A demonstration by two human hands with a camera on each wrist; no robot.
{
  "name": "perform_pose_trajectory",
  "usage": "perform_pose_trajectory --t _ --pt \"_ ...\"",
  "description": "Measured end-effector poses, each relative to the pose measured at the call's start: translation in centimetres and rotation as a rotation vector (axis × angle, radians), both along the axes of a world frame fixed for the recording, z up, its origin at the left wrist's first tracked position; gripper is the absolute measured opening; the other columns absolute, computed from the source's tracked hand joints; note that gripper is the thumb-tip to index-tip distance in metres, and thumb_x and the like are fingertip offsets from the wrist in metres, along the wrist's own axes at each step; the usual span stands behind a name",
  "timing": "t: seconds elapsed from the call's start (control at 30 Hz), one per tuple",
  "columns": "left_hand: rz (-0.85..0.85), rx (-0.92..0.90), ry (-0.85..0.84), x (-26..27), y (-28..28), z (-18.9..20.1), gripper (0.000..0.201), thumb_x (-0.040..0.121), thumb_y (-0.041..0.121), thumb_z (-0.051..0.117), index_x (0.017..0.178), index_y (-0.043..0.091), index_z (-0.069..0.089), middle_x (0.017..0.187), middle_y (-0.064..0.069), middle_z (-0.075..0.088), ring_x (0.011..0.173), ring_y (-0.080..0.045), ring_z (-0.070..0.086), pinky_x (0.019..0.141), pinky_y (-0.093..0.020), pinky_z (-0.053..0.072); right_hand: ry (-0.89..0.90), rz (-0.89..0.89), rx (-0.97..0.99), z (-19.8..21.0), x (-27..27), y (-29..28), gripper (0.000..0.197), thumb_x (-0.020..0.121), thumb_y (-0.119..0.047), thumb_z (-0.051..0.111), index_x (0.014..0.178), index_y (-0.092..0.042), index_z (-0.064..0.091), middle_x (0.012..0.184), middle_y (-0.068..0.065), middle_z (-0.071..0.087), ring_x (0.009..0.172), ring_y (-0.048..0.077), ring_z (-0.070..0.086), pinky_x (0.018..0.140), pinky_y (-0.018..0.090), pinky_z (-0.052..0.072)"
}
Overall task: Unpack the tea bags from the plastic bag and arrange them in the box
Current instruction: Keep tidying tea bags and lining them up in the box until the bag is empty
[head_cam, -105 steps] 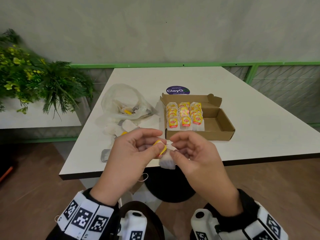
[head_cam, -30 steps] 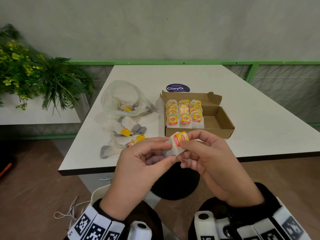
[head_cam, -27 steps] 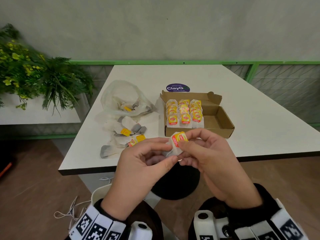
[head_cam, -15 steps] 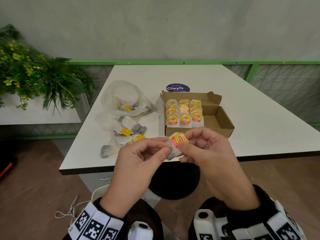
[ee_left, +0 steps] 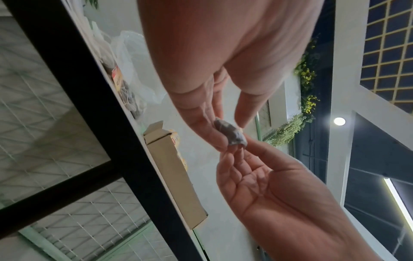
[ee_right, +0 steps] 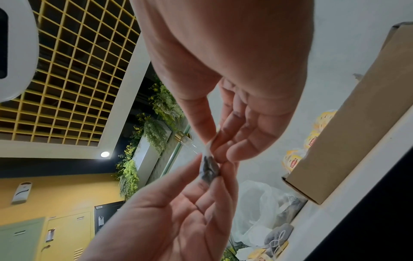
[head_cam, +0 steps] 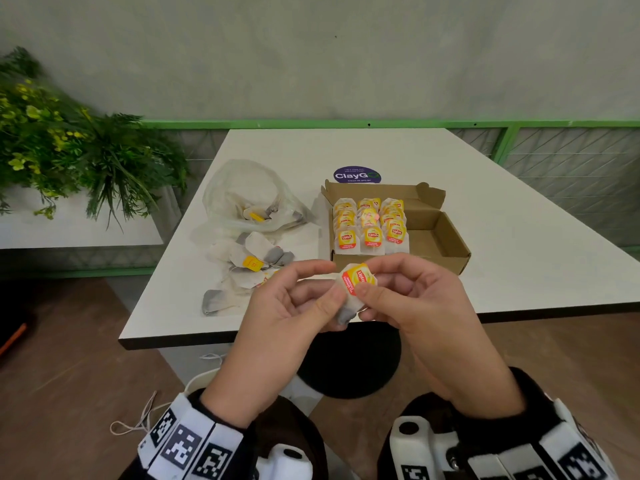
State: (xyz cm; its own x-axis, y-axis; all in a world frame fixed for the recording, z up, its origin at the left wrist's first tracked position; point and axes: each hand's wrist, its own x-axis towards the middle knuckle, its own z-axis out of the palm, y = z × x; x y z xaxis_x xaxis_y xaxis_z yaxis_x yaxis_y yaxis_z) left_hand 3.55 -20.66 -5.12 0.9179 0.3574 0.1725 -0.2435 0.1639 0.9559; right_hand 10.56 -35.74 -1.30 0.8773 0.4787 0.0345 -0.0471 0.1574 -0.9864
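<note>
Head cam shows tea bag [head_cam: 354, 289] tag; wrist cams don't.

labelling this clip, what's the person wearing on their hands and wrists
Both hands are bare: left hand, right hand. Dark sleeves reach the wrists. Each forearm carries a white band printed with black square codes, and white plastic camera housings sit on the wrists.
</note>
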Motion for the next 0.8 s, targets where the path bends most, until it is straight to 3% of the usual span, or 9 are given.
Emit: perform_pose_trajectory --t 0.17,0.27,0.43,0.63,0.8 --pt "0.103 0.121 -0.04 -0.07 0.24 -0.29 0.026 0.071 0.018 0.081 0.094 0.011 0.072 0.085 -0.005 0.075 0.076 -0.017 0.069 0.074 -0.029 0.06 -0.1 -0.019 -0.052 0.06 0.06 -0.23 0.016 0.082 0.002 0.074 0.095 -0.007 0.071 0.077 0.008 0.075 0.065 0.014 0.066 0.063 0.023 0.057" --pt "0.108 0.209 -0.03 -0.19 0.43 -0.58 0.023 0.07 0.023 0.091 0.089 0.019 0.08 0.08 -0.017 0.073 0.073 -0.029 0.068 0.075 -0.036 0.059 -0.095 -0.01 -0.059 0.03 0.05 -0.28 0.017 0.082 0.0 0.075 0.096 -0.009 0.072 0.079 0.01 0.075 0.067 0.016 0.066 0.063 0.023 0.057" --pt "0.117 0.289 -0.09 -0.14 0.67 -0.82 0.013 0.077 0.013 0.083 0.09 0.01 0.081 0.092 -0.005 0.078 0.078 -0.014 0.07 0.075 -0.024 0.054 -0.11 0.017 -0.052 -0.06 -0.14 -0.29 0.019 0.079 -0.003 0.076 0.096 -0.009 0.073 0.078 0.015 0.073 0.065 0.017 0.063 0.064 0.026 0.056" --pt "0.096 0.33 -0.081 -0.22 0.82 -0.86 0.009 0.083 0.018 0.073 0.09 0.017 0.08 0.095 -0.003 0.077 0.086 -0.018 0.071 0.08 -0.029 0.056 -0.246 -0.016 -0.129 -0.39 0.16 -0.27 0.018 0.081 -0.004 0.079 0.094 -0.014 0.073 0.071 0.005 0.072 0.065 0.014 0.066 0.066 0.025 0.056" --pt "0.086 0.387 -0.097 -0.32 0.61 -0.89 0.009 0.084 0.018 0.075 0.09 0.021 0.08 0.098 -0.002 0.076 0.083 -0.018 0.069 0.079 -0.036 0.058 -0.349 -0.057 -0.159 -0.57 -0.04 -0.15 0.015 0.082 -0.006 0.079 0.091 -0.016 0.072 0.067 0.002 0.072 0.058 0.008 0.062 0.058 0.019 0.049"
